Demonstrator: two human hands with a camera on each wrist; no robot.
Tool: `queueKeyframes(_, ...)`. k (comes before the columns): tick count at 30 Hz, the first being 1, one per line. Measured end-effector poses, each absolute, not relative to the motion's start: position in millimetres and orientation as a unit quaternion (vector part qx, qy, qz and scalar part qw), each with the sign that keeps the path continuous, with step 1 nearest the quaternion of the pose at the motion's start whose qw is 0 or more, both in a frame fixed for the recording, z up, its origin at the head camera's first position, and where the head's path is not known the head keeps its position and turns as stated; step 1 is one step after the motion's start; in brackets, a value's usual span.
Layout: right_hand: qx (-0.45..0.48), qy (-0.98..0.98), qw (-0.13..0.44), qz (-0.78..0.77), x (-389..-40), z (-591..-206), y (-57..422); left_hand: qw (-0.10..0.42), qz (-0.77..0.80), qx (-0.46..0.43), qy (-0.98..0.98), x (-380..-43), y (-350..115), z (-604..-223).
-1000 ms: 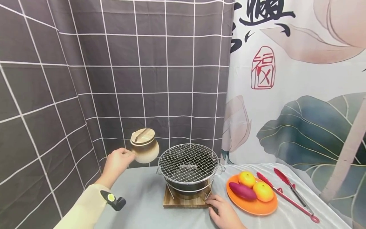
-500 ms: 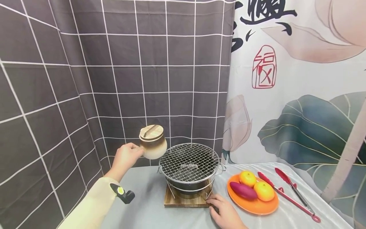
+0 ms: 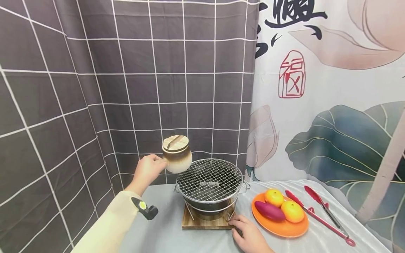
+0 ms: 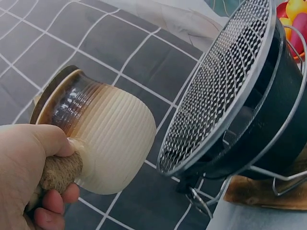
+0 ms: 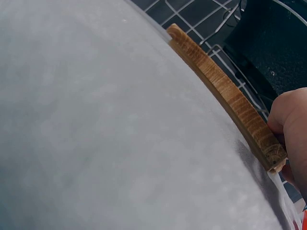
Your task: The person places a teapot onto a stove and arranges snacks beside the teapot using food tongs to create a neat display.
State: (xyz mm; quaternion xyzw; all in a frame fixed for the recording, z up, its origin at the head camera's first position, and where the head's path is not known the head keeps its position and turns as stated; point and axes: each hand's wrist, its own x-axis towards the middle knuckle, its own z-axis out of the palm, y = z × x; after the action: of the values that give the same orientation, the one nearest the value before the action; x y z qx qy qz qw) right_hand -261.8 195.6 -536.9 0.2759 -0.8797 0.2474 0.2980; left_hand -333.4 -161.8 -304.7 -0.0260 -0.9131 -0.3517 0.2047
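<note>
My left hand [image 3: 148,171] holds a lidded ceramic pot [image 3: 179,162] in the air. The pot is brown at the top and ribbed cream below, with a wooden lid [image 3: 175,142]. In the left wrist view, my fingers and thumb curl round its twine-wrapped side handle [image 4: 61,171]. Just right of it stands a round black charcoal grill [image 3: 210,206], topped by a wire mesh [image 3: 218,175]. The pot overlaps the mesh's left edge in the head view but is apart from it in the left wrist view. Below, my right hand [image 3: 248,232] grips the front right corner of the wooden board [image 3: 207,225].
Right of the board lies an orange plate [image 3: 283,231] with two orange fruits [image 3: 291,211] and a purple eggplant-like vegetable [image 3: 269,211]. Red-tipped tongs [image 3: 329,225] rest beyond it on the pale tablecloth [image 3: 164,214]. A dark gridded curtain [image 3: 171,88] hangs close behind the grill.
My left hand has carried the pot rightward and slightly up, from left of the grill to the mesh's left edge. The right hand stays at the board's corner.
</note>
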Motion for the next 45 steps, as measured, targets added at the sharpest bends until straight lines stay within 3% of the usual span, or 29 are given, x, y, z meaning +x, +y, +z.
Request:
queueKeyframes(12, 0.27, -0.882, 0.293, 0.251, -261, -540, 193, 0.205, -0.359, -0.032, -0.91, -336, -144, -303)
queueKeyframes(24, 0.276, -0.87, 0.323, 0.25, -260, -540, 192, 0.194, -0.367, -0.041, -0.909, -341, -126, -309)
queueKeyframes(45, 0.276, -0.876, 0.304, 0.251, -261, -538, 194, 0.191, -0.365, -0.041, -0.91, -343, -107, -319)
